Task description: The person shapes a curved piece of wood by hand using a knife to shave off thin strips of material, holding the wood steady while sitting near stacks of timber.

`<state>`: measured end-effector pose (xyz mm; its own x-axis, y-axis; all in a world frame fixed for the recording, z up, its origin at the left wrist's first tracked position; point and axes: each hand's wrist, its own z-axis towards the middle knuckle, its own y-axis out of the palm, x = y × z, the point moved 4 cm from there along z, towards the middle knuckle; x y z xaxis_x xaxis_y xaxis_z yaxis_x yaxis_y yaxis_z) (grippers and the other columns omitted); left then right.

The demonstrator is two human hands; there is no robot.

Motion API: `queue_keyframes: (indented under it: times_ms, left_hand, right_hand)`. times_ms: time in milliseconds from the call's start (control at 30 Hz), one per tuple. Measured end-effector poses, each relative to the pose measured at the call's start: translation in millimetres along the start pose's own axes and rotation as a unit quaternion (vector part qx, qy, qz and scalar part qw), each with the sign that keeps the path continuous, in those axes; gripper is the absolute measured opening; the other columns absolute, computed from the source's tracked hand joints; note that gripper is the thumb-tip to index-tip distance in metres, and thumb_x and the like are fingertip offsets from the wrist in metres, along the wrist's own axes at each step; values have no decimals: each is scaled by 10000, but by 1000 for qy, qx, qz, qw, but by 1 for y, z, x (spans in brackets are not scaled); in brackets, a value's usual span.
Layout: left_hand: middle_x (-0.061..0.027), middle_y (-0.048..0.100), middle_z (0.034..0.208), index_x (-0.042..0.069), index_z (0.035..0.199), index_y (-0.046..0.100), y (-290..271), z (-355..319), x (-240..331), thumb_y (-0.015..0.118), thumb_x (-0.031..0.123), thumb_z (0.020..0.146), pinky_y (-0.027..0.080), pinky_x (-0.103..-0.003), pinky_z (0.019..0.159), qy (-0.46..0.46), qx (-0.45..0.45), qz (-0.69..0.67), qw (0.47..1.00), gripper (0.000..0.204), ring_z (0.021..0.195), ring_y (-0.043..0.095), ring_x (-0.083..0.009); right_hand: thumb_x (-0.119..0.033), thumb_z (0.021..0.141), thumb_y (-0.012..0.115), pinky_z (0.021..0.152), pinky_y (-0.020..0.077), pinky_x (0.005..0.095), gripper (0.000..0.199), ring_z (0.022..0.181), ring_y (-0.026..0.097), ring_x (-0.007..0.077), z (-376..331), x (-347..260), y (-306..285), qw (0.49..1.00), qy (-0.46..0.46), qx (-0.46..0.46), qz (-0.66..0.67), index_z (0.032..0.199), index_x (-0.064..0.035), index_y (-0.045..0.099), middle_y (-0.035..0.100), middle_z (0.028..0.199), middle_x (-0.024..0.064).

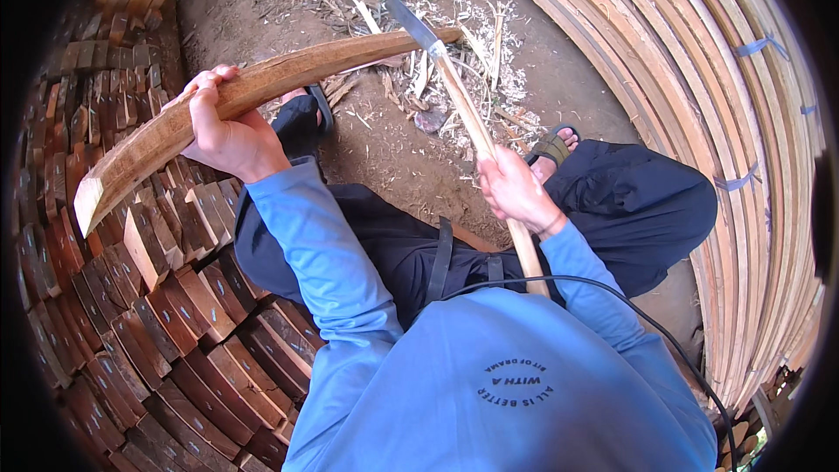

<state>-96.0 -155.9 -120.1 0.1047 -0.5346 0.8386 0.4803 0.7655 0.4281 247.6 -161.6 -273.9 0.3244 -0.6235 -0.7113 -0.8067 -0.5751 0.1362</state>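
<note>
A long piece of light brown wood (301,70) runs from the near left toward the far middle, its cut end at the lower left. Around its nearer half the fingers of my left hand (232,138) are wrapped. My right hand (516,188) grips the pale wooden handle of a long-handled knife (463,100), which slants from my lap up to the far end of the wood. Its grey metal blade crosses that end; whether it touches there I cannot tell. The handle's butt reaches down to the front of my shirt.
Wood shavings and chips (489,61) litter the dirt floor (253,0) ahead. Stacked short dark timber pieces (183,315) rise on the left. Long boards bundled with blue ties (699,61) stand on the right. Sandalled feet and a black cable (603,291) are close by.
</note>
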Motion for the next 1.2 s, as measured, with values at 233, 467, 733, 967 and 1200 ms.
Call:
queue_keyframes:
  times_ms: [233, 467, 733, 967, 1200]
  left_hand:
    - [-137, 620, 772, -21, 820, 590, 16, -8, 7, 566, 1, 792, 548, -414, 801, 24, 11, 23, 999, 43, 749, 638, -266]
    - [-144, 622, 802, -30, 820, 593, 2, 1, 6, 569, -8, 791, 551, -402, 793, 9, 30, 11, 999, 43, 764, 641, -270]
    - [-144, 626, 809, -30, 811, 590, 5, -1, 5, 579, 0, 802, 554, -400, 786, 20, 34, 28, 999, 34, 767, 643, -265]
    - [-133, 621, 790, -27, 819, 597, 16, -3, 5, 580, -1, 802, 547, -396, 796, 4, 29, 41, 999, 36, 773, 642, -256]
    - [-132, 623, 794, -12, 801, 579, 7, -4, 9, 598, 7, 803, 544, -391, 795, 1, 51, 40, 998, 26, 772, 641, -253]
  right_hand:
    - [-208, 1060, 384, 353, 401, 321, 244, 379, 488, 150, -16, -23, 0, 998, -12, -8, -54, 894, -42, 450, 474, 567, 15]
    - [-206, 1057, 395, 350, 406, 303, 222, 373, 502, 135, -43, -14, -7, 997, 16, -5, -71, 948, -28, 470, 495, 564, 21]
    - [-184, 1069, 399, 357, 400, 282, 155, 412, 464, 113, -28, -9, -8, 999, -2, -42, -6, 996, -61, 459, 464, 609, 1]
    - [-213, 1067, 404, 337, 384, 288, 216, 384, 468, 123, -9, -18, -7, 995, -19, 7, -101, 931, -58, 468, 458, 587, 0]
    - [-169, 1065, 392, 323, 384, 280, 152, 391, 433, 106, -41, -17, -10, 997, 23, -3, -76, 960, -80, 458, 456, 623, -2]
